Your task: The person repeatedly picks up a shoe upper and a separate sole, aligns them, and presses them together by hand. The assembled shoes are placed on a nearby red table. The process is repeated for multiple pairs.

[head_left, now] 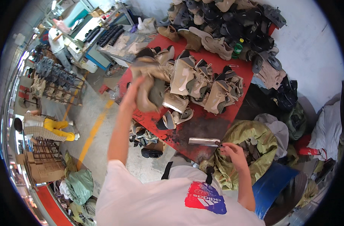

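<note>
My left hand (132, 93) reaches over the left part of the red table, closed on the edge of a beige shoe upper (148, 98) that is smeared by motion. Beside it, several beige and olive shoe uppers (182, 78) with black collars lie in bunches, and more uppers (218, 96) sit to the right. At the near edge of the table, my right hand (235, 153) has its fingers closed at the dark end of a shiny metal tube (203, 141). What the fingertips grip there is partly hidden.
A red worn table (145, 119) carries a heap of shoes (232, 19) and a green bottle (238, 48) at the back. An open olive sack (264, 141) stands at right, above a blue barrel (272, 184). Two people (49, 126) and shoe racks (53, 81) are at left.
</note>
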Demonstrator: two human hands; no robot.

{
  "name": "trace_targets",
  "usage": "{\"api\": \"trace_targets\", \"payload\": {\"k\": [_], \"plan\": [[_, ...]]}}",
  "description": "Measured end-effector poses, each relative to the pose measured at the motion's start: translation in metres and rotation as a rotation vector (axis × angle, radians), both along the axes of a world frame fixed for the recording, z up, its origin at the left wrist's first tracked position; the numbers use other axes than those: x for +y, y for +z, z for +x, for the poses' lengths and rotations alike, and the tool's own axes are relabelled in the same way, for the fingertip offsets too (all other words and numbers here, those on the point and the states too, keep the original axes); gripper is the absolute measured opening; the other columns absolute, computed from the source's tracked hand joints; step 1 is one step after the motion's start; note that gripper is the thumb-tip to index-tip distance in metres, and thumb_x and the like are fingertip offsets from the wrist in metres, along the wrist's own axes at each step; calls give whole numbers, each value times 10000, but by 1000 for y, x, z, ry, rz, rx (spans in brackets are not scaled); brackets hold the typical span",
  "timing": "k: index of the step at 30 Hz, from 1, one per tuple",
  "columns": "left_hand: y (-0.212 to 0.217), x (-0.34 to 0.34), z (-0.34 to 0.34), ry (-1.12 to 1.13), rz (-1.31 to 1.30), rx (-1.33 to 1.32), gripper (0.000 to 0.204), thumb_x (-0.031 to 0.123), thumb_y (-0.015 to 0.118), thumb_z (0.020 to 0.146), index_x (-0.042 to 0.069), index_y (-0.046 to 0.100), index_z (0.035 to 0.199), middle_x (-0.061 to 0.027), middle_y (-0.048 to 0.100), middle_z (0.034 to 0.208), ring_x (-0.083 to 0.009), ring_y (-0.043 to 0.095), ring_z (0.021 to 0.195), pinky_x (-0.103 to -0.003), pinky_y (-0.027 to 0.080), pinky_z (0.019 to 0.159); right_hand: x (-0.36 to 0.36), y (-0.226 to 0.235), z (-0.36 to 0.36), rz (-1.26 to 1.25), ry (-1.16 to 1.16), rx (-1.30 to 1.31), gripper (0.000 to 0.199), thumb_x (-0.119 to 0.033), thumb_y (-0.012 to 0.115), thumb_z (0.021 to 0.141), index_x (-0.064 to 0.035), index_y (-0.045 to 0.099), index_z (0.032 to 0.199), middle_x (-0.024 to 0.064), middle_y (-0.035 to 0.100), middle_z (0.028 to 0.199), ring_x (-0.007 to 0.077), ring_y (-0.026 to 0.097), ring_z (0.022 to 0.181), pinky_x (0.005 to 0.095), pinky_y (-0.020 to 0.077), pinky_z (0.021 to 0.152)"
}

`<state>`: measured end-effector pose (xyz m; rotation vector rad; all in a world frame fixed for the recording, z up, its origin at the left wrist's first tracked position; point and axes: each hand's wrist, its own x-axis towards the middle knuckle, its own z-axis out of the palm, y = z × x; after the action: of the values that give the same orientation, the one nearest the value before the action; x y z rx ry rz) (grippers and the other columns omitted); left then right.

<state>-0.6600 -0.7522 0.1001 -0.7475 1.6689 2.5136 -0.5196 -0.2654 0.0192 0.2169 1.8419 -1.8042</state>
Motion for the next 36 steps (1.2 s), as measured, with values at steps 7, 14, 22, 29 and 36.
{"api": "trace_targets", "payload": {"k": [7,14,22,29,36], "plan": [[-7,-89,-211,-147,-387,-15,1036,483,836,791,28,249,1513,-178,586,1294,-260,675,1034,-418,598,803,11,-67,65,123,-327,-336,327,-212,616,1014,15,641,1248,131,732,1034,230,734,861,323,571,776],[-190,-139,-310,-676,-1243,-298,446,469,692,916,74,726,1118,-216,698,1103,-309,683,1055,-426,562,839,0,-96,105,206,-501,-433,325,-255,592,1020,-8,639,1224,127,736,1026,224,735,854,322,563,741],[-254,-218,-279,-841,-1852,498,373,317,545,984,13,746,1064,-198,733,1077,-408,675,999,-490,511,875,25,-160,164,341,-434,-499,474,-433,628,994,-39,664,1254,83,698,1060,170,656,883,317,548,715],[-202,-231,-165,-157,-1491,81,453,398,565,1008,11,719,1186,-166,739,1108,-336,692,1004,-432,522,874,55,-172,218,422,-454,-436,291,-280,606,958,5,668,963,97,687,876,188,670,776,356,567,704],[-230,-271,153,-415,-1926,-489,555,442,434,1028,13,770,926,-249,728,864,-424,700,789,-554,527,673,115,-215,226,310,-566,-507,292,-267,617,961,17,684,975,109,694,853,197,694,771,320,566,692]]}}
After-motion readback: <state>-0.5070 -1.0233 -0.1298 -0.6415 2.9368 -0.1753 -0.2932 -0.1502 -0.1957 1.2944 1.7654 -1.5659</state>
